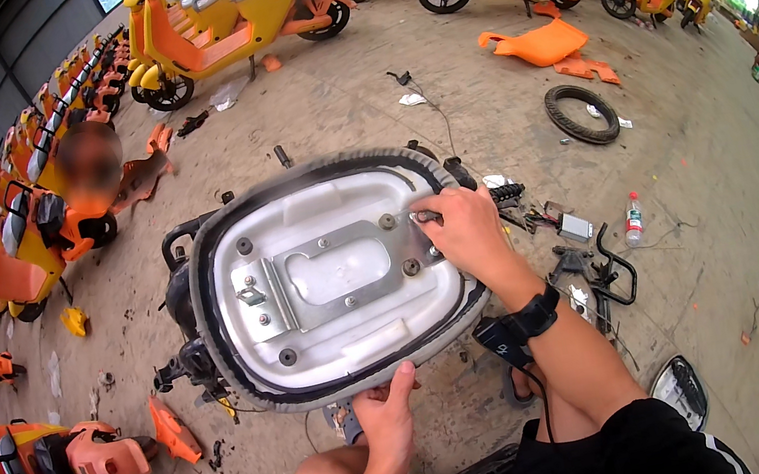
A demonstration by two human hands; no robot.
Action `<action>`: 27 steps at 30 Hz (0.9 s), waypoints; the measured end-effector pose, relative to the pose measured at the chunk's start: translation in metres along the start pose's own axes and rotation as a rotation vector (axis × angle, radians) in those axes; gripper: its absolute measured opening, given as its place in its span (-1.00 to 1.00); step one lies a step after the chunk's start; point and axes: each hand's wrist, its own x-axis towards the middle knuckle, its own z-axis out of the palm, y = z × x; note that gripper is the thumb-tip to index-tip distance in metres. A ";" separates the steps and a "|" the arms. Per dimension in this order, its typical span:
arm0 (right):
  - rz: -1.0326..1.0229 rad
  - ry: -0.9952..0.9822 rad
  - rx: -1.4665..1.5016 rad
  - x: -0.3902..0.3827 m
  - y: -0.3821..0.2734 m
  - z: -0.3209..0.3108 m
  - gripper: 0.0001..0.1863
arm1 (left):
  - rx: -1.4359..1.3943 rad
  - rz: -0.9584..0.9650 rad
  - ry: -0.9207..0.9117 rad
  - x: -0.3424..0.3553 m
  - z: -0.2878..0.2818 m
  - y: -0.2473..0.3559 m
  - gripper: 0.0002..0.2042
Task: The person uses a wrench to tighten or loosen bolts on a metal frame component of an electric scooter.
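Note:
An upturned seat point(363, 346) with a grey rim, a white plastic underside and a silver metal bracket point(311, 310) lies horizontally in front of me, with bolts and round dark rubber pads on it. My left hand point(385, 414) grips its near edge, thumb at the rim and other fingers partly hidden beneath. My right hand point(465, 232) is closed on a small dark piece point(429, 216) at the bracket's right end, near the seat's right side; I cannot make out exactly what it is.
Rows of yellow-orange scooters point(217, 32) stand around. On the concrete floor lie orange panels point(534, 47), a tyre point(584, 130), a plastic bottle point(634, 223), black metal parts point(614, 272), cables and a pink-orange helmet-shaped piece point(103, 453). Dark frame parts point(181, 292) show beyond the seat's left edge.

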 end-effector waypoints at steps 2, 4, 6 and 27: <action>0.018 0.009 0.000 0.000 0.001 0.001 -0.84 | -0.002 0.001 -0.006 0.000 0.001 0.000 -0.73; 0.023 0.024 -0.013 0.000 0.002 0.004 -0.85 | 0.008 -0.001 -0.009 0.001 0.000 -0.002 -0.72; 0.017 0.045 -0.040 0.000 0.004 0.007 -0.85 | 0.017 -0.004 -0.016 0.001 -0.001 -0.003 -0.72; 0.125 0.049 -0.027 0.001 -0.006 0.003 -0.82 | 0.049 0.012 -0.029 0.002 -0.007 -0.005 -0.70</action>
